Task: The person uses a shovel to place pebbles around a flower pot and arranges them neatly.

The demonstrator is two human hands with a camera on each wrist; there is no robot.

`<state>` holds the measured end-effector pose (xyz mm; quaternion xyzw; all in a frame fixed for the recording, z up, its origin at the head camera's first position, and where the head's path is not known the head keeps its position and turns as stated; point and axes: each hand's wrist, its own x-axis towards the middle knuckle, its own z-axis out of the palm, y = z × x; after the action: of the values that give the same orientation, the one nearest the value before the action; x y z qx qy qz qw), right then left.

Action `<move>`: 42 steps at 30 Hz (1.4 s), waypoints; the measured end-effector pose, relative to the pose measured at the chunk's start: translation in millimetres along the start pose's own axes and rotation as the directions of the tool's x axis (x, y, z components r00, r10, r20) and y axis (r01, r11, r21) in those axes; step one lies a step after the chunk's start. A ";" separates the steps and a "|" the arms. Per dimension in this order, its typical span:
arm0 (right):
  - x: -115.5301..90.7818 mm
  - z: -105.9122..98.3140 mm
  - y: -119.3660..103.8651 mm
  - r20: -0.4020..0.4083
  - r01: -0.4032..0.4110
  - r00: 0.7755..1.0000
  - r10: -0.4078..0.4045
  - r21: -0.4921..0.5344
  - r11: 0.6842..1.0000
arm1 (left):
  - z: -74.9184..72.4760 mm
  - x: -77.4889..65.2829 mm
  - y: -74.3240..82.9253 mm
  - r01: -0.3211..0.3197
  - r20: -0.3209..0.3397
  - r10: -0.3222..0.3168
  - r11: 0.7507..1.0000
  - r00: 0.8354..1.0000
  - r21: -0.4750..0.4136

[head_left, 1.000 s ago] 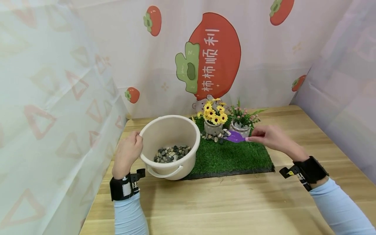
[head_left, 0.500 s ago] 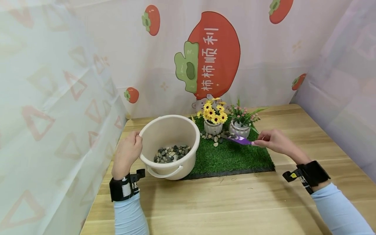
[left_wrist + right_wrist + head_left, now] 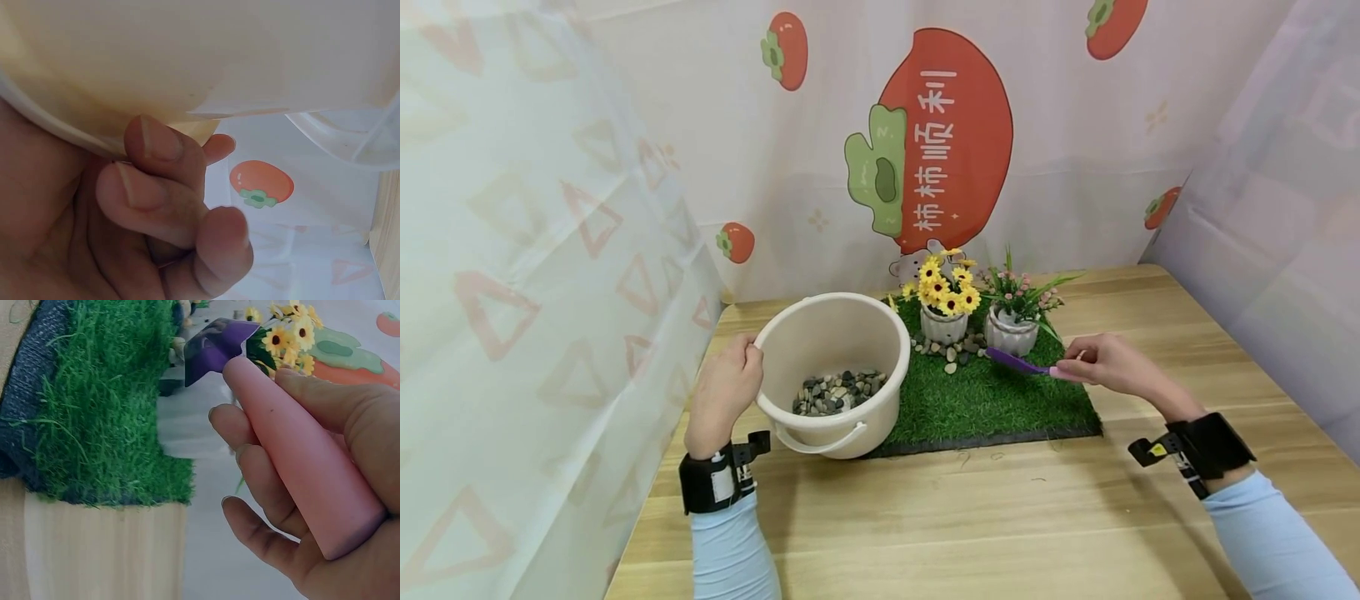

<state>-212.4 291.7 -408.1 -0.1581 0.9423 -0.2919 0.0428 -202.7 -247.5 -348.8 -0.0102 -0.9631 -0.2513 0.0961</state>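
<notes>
My left hand (image 3: 726, 396) grips the rim of a cream bucket (image 3: 883, 425), its curled fingers (image 3: 153, 200) showing under the edge in the left wrist view. A heap of mixed pebbles (image 3: 835, 393) lies at the bottom of this bucket. My right hand (image 3: 1112, 367) holds a small garden trowel by its pink handle (image 3: 300, 462). The trowel's purple blade (image 3: 1011, 361) is tilted over the artificial grass mat (image 3: 985, 412), just in front of the right flowerpot, with no stones visible on it. Loose pebbles (image 3: 951, 354) lie around the foot of the left pot and between both pots.
A pot of yellow flowers (image 3: 946, 325) and a pot of pink flowers (image 3: 1011, 333) stand on the back of the mat. The wooden table (image 3: 925, 525) extends in front and to the right. A printed curtain (image 3: 805, 183) closes off the back and sides.
My right hand has drawn the trowel right and nearer, tilting its blade. Stones seen at the blade's tip earlier now lie between the pots. My left hand and the bucket stay put.
</notes>
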 end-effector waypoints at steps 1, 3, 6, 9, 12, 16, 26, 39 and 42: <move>-1.2 -1.5 0.0 0.000 -0.003 1.000 0.003 0.004 1.000 | 0.3 0.1 0.1 0.000 0.000 0.000 1.000 1.000 0.000; -3.6 -4.7 0.1 0.007 -0.008 1.000 0.008 0.015 1.000 | 0.5 0.6 0.2 0.000 0.005 0.000 1.000 1.000 -0.001; -7.8 -11.3 -0.9 0.027 -0.023 0.999 0.022 0.038 0.999 | 0.6 1.0 0.0 0.004 0.008 -0.004 1.000 1.000 -0.003; -12.0 -17.9 -0.6 0.054 -0.042 0.998 0.039 0.063 0.997 | 0.1 1.3 -0.3 0.004 0.012 -0.003 1.000 1.000 -0.002; -15.4 -23.0 0.8 0.077 -0.054 0.996 0.049 0.076 0.996 | 0.0 1.2 -0.1 -0.002 0.013 0.002 1.000 1.000 0.000; -16.6 -28.6 0.8 0.103 -0.051 0.994 0.042 0.087 0.995 | 0.2 1.1 -1.0 -0.008 0.014 0.008 1.000 1.000 -0.002; -14.1 -43.4 -12.0 0.131 -0.048 0.991 0.039 0.068 0.997 | -0.2 0.4 -1.2 -0.013 -0.004 0.013 1.000 1.000 0.004; -6.8 -72.9 -41.4 0.125 -0.024 0.992 0.035 -0.089 0.996 | 0.3 2.7 -2.3 -0.023 0.001 0.023 1.000 1.000 0.018; -2.7 -78.5 -48.4 0.127 -0.011 0.992 0.023 -0.100 0.995 | -1.1 2.0 -2.7 -0.019 0.003 0.019 1.000 1.000 0.015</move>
<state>-210.2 297.0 -316.1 -0.1705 0.9523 -0.2335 0.0979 -204.7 -250.4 -348.8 -0.0190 -0.9649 -0.2433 0.0970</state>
